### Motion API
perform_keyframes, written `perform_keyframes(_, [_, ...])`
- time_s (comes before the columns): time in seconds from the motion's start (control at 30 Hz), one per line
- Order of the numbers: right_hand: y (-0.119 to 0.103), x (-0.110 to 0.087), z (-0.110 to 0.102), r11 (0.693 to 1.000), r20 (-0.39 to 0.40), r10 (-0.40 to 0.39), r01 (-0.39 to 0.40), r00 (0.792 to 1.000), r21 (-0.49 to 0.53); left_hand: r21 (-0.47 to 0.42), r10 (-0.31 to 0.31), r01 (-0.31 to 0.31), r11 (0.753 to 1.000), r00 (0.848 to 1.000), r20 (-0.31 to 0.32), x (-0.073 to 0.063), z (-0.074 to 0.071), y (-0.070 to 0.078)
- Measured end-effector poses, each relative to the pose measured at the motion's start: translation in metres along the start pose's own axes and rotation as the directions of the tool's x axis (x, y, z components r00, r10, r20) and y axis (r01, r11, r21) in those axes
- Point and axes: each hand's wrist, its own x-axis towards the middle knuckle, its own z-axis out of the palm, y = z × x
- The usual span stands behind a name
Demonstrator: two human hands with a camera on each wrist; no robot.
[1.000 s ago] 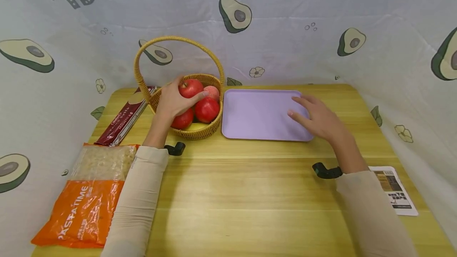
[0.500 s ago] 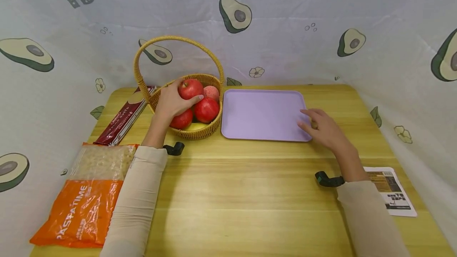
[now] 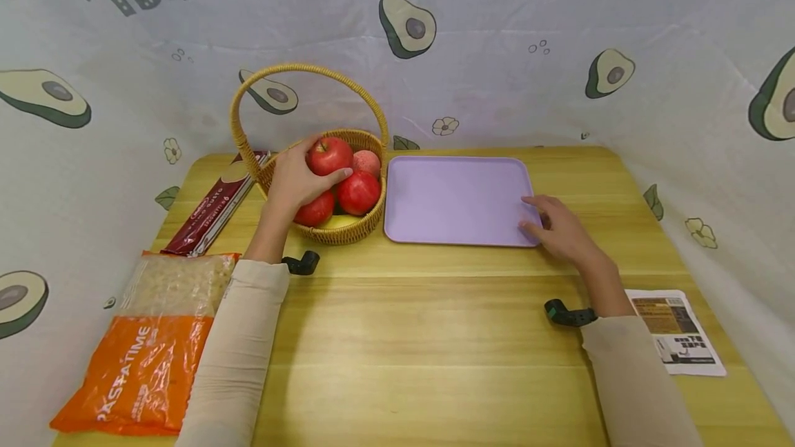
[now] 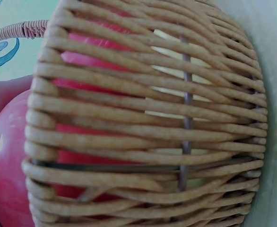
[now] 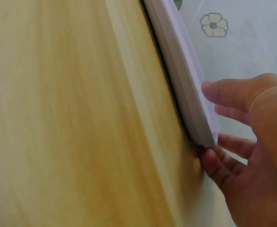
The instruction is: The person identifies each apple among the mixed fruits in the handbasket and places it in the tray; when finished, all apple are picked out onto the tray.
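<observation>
A wicker basket (image 3: 338, 232) with a tall hooped handle holds several red apples, a pinkish round fruit (image 3: 366, 163) and something yellow underneath. My left hand (image 3: 295, 178) reaches into the basket and grips the topmost apple (image 3: 330, 155), thumb along its front and fingers at its back left. Woven wicker fills most of the left wrist view, with a red apple (image 4: 8, 161) at the left. To the basket's right lies a bare lilac tray (image 3: 456, 199). My right hand (image 3: 562, 230) holds the tray's right edge, thumb over the rim and fingertips low at its corner in the right wrist view.
On the left lie a dark red spaghetti packet (image 3: 214, 209) and an orange pasta bag (image 3: 145, 357), partly behind my left sleeve. A white printed packet (image 3: 680, 336) lies beyond my right forearm. Avocado-printed cloth (image 3: 484, 88) rises behind the wooden table (image 3: 428, 336).
My right hand has shifted a little right and down from above the tray, and its fingers have come onto the right edge. The left hand stays on the apple.
</observation>
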Motion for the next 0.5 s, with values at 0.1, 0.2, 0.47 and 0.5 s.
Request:
perform_keyframes(0.1, [0.006,0.0,0.002,0.999,0.02,0.013,-0.014,1.0,0.039,-0.008,0.013,-0.013,1.0,1.0,-0.011,-0.001,0.001,-0.001])
perform_keyframes(0.2, [0.009,-0.001,0.004,0.996,0.032,0.022,-0.025,0.999,0.088,-0.013,0.027,-0.028,1.0,0.999,-0.024,-0.001,0.001,-0.001])
perform_keyframes(0.47, [0.014,0.001,0.007,0.985,0.025,0.045,-0.048,0.999,0.167,0.001,0.046,-0.046,0.999,0.999,-0.028,-0.005,-0.003,0.003])
perform_keyframes(0.5, [0.014,0.001,0.007,0.985,0.024,0.045,-0.049,0.999,0.168,-0.001,0.046,-0.046,0.999,0.998,-0.029,-0.005,-0.003,0.004])
